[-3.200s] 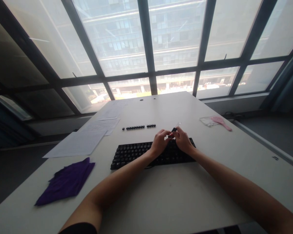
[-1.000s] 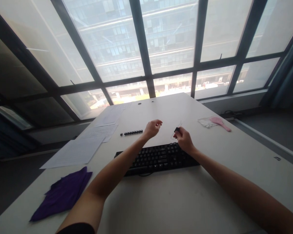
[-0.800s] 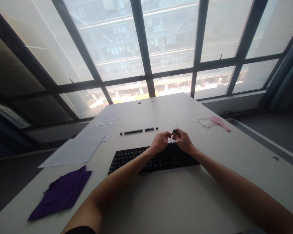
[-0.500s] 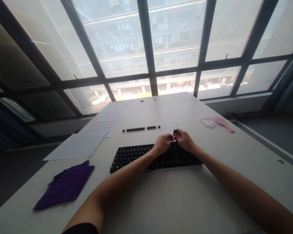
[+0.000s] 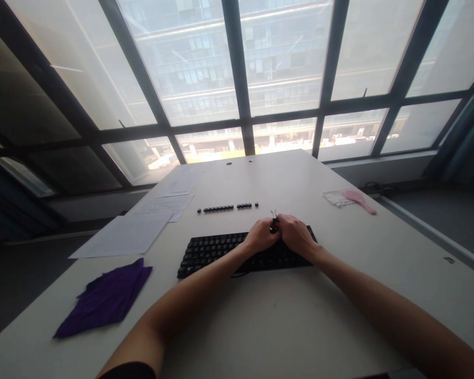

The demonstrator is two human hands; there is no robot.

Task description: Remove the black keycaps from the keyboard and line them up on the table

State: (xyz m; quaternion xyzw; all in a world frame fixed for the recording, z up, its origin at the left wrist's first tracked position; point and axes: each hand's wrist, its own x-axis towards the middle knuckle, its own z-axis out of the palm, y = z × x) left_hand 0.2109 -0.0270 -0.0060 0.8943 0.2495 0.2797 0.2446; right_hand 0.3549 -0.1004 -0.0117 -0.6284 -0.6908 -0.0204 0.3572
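Note:
Both hands meet over the right part of a black keyboard (image 5: 213, 251) lying on the white table. My right hand (image 5: 296, 235) is closed around a small keycap puller (image 5: 275, 220), its dark body between the fingers and its thin wire ends pointing up and away. My left hand (image 5: 262, 234) is pressed against it from the other side with the fingers closed on its dark lower part. The fingertips are partly hidden, and I cannot make out whether a keycap is among them. Beyond the keyboard stands a row of loose black keycaps (image 5: 219, 209), in groups.
A folded purple cloth (image 5: 105, 300) lies at the left front, with printed paper sheets (image 5: 126, 235) behind it. To the right are a pink hairbrush (image 5: 359, 201) and a clear plastic bag (image 5: 335, 198). Large windows (image 5: 284, 63) rise behind the table (image 5: 284, 179).
Both hands have moved slightly left and closer together. The keycap puller has come lower and left with them, and its wires now show less. The keycap row looks the same.

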